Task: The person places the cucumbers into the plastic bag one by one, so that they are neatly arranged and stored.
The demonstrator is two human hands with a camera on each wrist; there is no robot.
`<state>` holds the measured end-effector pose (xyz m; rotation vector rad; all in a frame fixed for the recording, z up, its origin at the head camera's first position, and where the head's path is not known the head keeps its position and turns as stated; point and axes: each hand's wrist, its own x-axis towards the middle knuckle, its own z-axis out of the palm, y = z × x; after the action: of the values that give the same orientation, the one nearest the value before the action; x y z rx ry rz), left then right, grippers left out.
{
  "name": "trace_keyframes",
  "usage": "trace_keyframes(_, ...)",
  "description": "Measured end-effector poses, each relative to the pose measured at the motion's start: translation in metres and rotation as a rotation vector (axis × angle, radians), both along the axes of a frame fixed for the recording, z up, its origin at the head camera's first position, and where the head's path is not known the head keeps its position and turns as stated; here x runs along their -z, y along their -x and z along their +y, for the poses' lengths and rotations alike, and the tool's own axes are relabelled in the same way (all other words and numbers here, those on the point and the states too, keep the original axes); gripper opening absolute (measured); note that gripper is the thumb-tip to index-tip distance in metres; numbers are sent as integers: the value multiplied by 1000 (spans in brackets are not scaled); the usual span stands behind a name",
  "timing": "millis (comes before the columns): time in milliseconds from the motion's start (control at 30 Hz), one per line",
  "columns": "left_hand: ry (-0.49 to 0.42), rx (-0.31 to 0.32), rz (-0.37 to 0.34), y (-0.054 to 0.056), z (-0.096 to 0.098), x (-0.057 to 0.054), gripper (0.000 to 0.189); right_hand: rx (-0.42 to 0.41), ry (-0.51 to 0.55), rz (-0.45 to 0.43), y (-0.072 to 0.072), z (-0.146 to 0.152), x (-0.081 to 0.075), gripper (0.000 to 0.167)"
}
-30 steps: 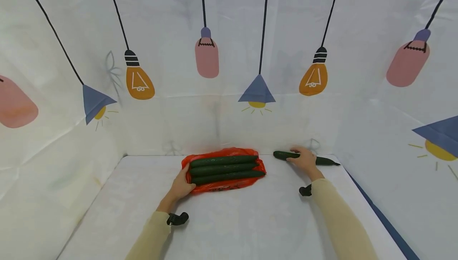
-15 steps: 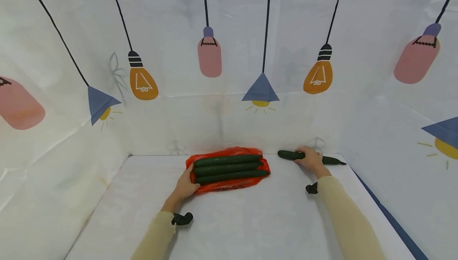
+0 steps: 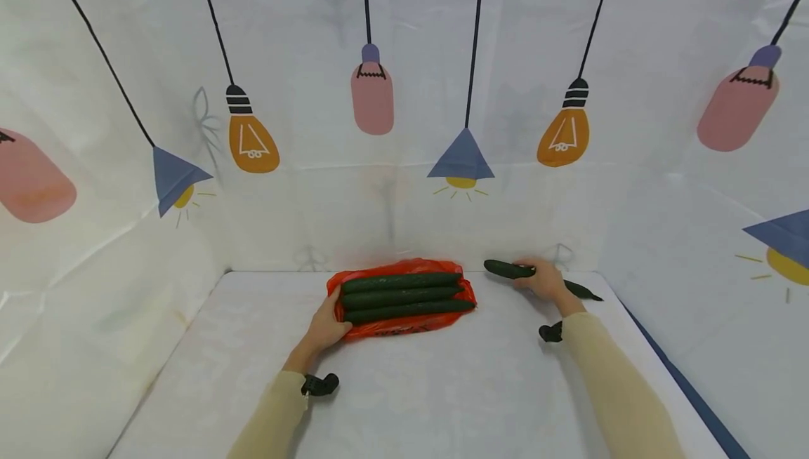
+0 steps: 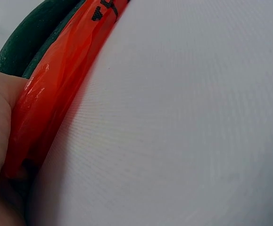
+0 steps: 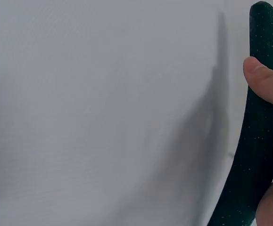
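Note:
Three long dark green cucumbers point(image 3: 402, 298) lie side by side on a red plastic bag point(image 3: 404, 330) at the back middle of the table. My left hand point(image 3: 325, 326) grips the bag's left end, its thumb along the near side; in the left wrist view the thumb lies against the red film beside the cucumbers' ends. To the right, my right hand point(image 3: 542, 281) holds another cucumber point(image 3: 505, 269) around its middle, tilted with its left end higher. The right wrist view has my thumb point(image 5: 264, 80) across that cucumber, whose shadow falls on the white surface.
The white-covered table point(image 3: 430, 396) runs back to a white cloth wall point(image 3: 303, 213) printed with hanging lamps. Side cloths stand at left and right. A dark blue strip point(image 3: 682, 375) shows along the table's right edge.
The cucumber in my right hand has gone from lying nearly level to tilted, its right end swung toward me. My left hand stays on the bag. The head view has shifted slightly.

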<state>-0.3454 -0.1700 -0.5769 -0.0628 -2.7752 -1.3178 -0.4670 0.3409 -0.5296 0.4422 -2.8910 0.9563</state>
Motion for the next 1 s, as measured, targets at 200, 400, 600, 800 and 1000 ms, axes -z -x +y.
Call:
trace_keyframes(200, 9, -8, -4, -1, -1, 1, 94, -83, 19, 24, 1, -21, -20, 49)
trace_keyframes(400, 2, -8, -6, -2, -3, -1, 94, -154, 14, 61, 0, -46, -40, 49)
trace_keyframes(600, 6, -11, -12, -2, -3, -1, 95, -199, -1, 115, 2, -73, -54, 47)
trace_keyframes(800, 2, -7, -12, -2, -2, -1, 94, -240, 1, 104, 4, -100, -61, 43)
trace_keyframes(1000, -4, -1, -6, -2, -1, -5, 94, -282, 17, 85, 1, -132, -67, 42)
